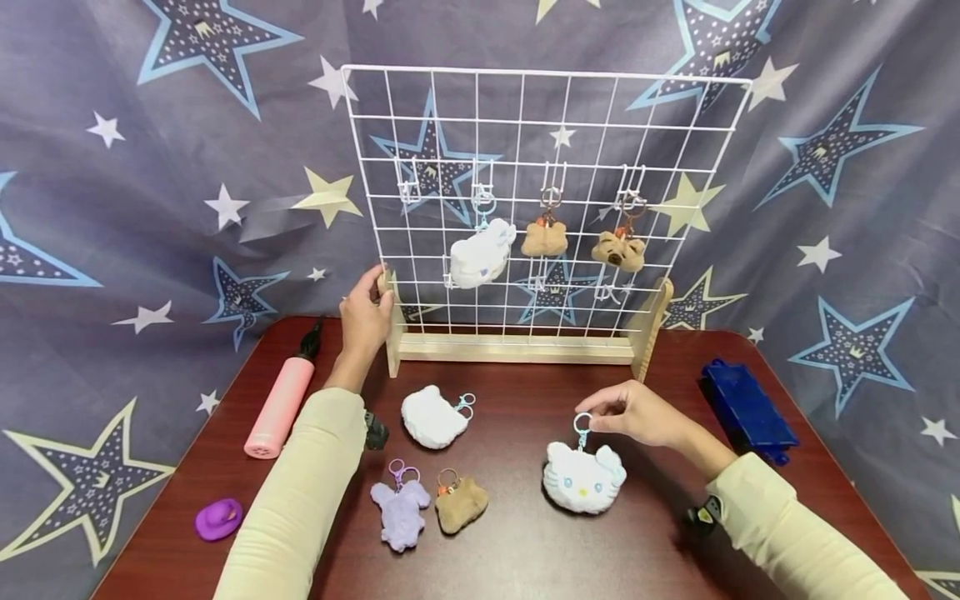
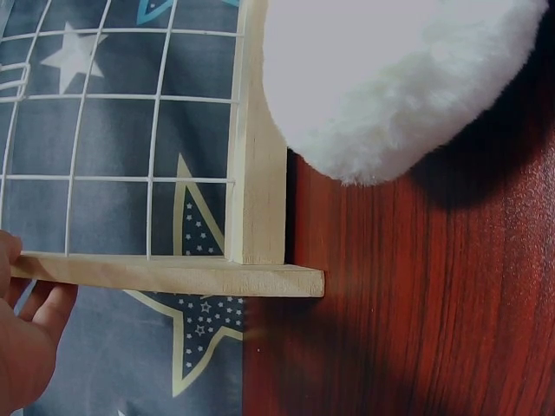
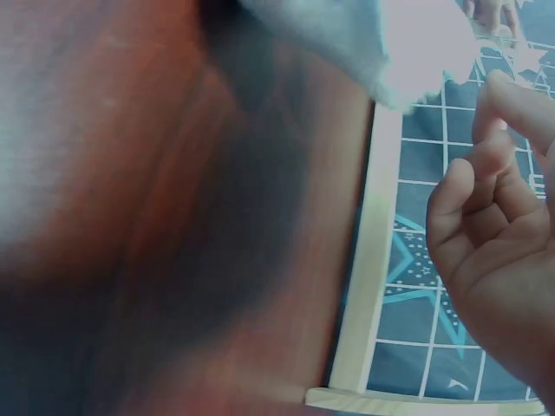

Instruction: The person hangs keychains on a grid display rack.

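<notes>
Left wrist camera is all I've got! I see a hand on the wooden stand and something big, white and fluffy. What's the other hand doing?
Observer: The right hand is pinching the ring of a white cat plush.
Operator: Cool! Is anything hanging on the grid?
Observer: Yes, three plush keychains hang there: one white, two brown.
Operator: Any purple toys on the table?
Observer: Yes, a purple plush lies beside a brown plush.

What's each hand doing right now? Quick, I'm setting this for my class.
Left hand: closed, holding the wooden side support.
Right hand: closed, pinching the white plush keychain by its ring.
</notes>
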Demonstrator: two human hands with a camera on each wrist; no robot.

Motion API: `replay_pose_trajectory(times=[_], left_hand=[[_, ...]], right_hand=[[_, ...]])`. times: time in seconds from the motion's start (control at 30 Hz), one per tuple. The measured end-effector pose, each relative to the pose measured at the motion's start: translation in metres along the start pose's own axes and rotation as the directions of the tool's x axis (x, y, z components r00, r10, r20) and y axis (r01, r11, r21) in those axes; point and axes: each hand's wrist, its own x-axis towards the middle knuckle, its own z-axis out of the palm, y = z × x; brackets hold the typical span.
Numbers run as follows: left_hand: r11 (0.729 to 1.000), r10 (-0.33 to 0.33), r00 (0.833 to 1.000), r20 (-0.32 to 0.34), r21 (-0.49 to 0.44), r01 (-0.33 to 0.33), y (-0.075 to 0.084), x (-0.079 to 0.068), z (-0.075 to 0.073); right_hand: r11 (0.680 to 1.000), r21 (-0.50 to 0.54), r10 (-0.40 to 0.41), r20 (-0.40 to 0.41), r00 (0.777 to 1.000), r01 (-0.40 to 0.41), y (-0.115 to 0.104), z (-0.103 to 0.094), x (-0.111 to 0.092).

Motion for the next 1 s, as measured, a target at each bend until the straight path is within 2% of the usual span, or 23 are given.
replay_pose_trajectory(times=[0.33,0.67,0.87,1.0], left_hand=[[1.0,0.006,1.0,0.002,-0.002,-0.006,-0.002,-0.001,0.0],[1.0,0.015,1.0,0.004,0.0,-0.015,-0.001,-0.002,-0.001],[1.0,0.016,1.0,0.006,-0.006,-0.016,0.001,-0.002,-0.001],[1.0,0.019,1.0,0.001,-0.006,-0.019,0.001,-0.001,-0.001]], right_hand=[[0.998,-0.069,0.0,-0.034,0.999,-0.003,-0.017,-0.009,0.012],[0.998,-0.063,-0.002,-0.081,0.997,-0.003,-0.036,-0.011,0.032],[0.993,-0.109,-0.072,-0.152,0.986,0.055,-0.052,-0.014,0.045],[0.989,-0.115,-0.115,-0.154,0.981,0.098,-0.063,-0.015,0.056]])
